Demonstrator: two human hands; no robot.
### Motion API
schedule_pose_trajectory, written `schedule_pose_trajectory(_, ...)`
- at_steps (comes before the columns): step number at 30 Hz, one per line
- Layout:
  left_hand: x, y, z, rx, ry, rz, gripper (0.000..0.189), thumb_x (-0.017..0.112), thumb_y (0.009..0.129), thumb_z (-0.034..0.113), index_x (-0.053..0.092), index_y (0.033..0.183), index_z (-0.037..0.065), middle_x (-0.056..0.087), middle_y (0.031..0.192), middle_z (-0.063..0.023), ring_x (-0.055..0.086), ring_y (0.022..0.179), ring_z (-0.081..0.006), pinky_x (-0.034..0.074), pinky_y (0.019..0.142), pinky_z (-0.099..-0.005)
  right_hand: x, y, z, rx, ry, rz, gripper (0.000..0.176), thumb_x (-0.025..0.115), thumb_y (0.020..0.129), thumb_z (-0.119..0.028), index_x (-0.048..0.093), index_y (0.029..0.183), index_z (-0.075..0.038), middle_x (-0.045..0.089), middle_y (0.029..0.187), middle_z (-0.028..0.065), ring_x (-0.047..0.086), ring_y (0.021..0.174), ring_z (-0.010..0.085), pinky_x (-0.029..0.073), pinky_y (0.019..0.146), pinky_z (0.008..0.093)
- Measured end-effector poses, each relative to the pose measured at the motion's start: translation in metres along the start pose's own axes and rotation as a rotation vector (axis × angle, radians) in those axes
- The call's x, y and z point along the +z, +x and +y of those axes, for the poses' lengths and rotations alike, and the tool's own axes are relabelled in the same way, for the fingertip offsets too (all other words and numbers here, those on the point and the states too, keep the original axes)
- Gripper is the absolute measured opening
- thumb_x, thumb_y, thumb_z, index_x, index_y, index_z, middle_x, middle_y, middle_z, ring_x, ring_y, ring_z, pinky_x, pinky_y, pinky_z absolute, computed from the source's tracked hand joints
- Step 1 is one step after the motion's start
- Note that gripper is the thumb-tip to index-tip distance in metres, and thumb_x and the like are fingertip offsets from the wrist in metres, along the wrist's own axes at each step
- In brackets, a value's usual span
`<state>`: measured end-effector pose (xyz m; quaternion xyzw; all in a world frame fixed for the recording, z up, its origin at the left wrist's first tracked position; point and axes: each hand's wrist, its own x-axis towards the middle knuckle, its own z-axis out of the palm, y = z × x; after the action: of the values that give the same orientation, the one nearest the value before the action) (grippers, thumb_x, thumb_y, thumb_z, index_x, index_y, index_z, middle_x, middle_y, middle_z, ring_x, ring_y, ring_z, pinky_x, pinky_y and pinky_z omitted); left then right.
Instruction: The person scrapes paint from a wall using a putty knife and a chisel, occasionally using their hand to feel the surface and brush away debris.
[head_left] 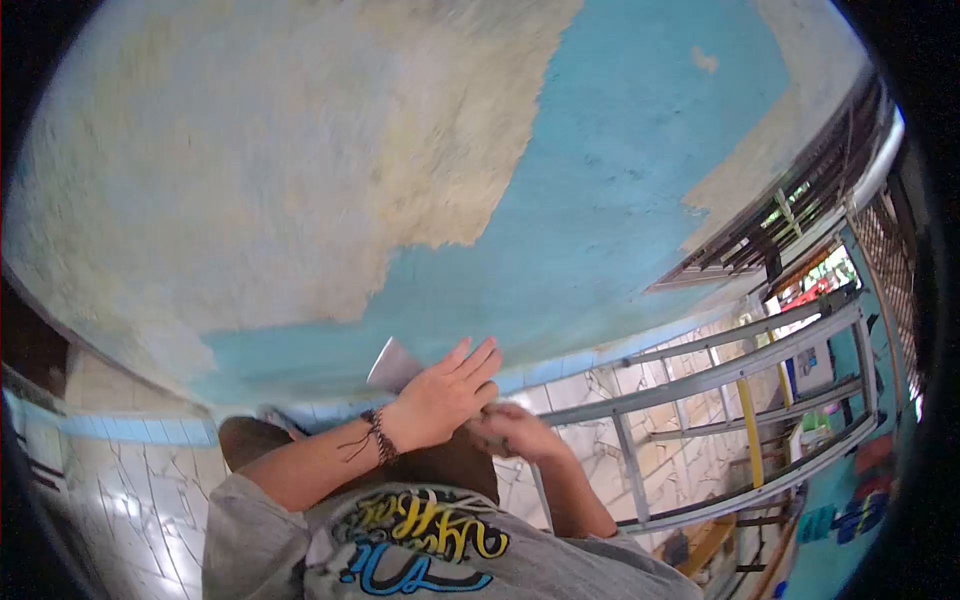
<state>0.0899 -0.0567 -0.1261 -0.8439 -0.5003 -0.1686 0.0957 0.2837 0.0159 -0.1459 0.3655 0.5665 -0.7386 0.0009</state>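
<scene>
My right hand [512, 432] is closed, with its fingers wrapped round what looks like the handle of a scraper. The scraper's broad metal blade [392, 366] sticks out to the left, close to the blue lower part of the wall [470, 295]. Over the middle of the scraper lies my left hand [447, 396], its fingers stretched out and pointing up to the right. That hand hides where blade and handle meet. A dark braided bracelet [378, 436] circles my left wrist. On the wall, blue paint borders bare beige patches [250, 170] with ragged edges.
To my right stands a metal ladder [630, 465] with a yellow bar [750, 430]. Pale tiled floor [150, 500] runs along the wall's foot. A slatted window opening [790, 215] is at upper right, with various items on shelves beyond the ladder.
</scene>
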Motion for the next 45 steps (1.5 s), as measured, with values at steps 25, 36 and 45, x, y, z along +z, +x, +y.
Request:
schedule_pose_trajectory(25,-0.052,0.053,-0.078,-0.223,0.479,0.198,0.05,0.054,0.094,0.023,0.046,0.141,0.009,0.036,0.152,-0.0141,0.035,0.14,-0.0278,0.023,0.114,-0.0489,0.039,0.039,0.012,-0.649,0.768,0.305,0.019,0.053,0.1,-0.02,0.05,0.113,-0.006,0.06,0.089,0.0052,0.059,0.076,0.0129,0.051,0.069,0.0312)
schedule_pose_trajectory(36,-0.092,-0.053,-0.021,-0.961,-0.701,0.356,0.032,0.05,0.099,0.015,0.053,0.127,-0.001,0.068,0.089,-0.0154,0.067,0.079,-0.0231,0.051,0.068,-0.0324,0.138,0.114,-0.07,-0.731,0.312,0.167,0.032,0.051,0.102,-0.027,0.052,0.123,-0.003,0.06,0.099,0.0044,0.056,0.091,0.0118,0.046,0.079,0.0276)
schedule_pose_trajectory(45,-0.11,-0.059,-0.039,-0.833,-0.427,0.343,0.021,0.06,0.092,0.008,0.065,0.109,-0.003,0.069,0.088,-0.0197,0.069,0.074,-0.0263,0.052,0.067,-0.0329,0.104,0.091,-0.111,-1.528,-0.626,1.04,0.031,0.07,0.076,-0.018,0.059,0.101,-0.004,0.059,0.103,0.0114,0.056,0.108,0.0351,0.041,0.097,0.0502)
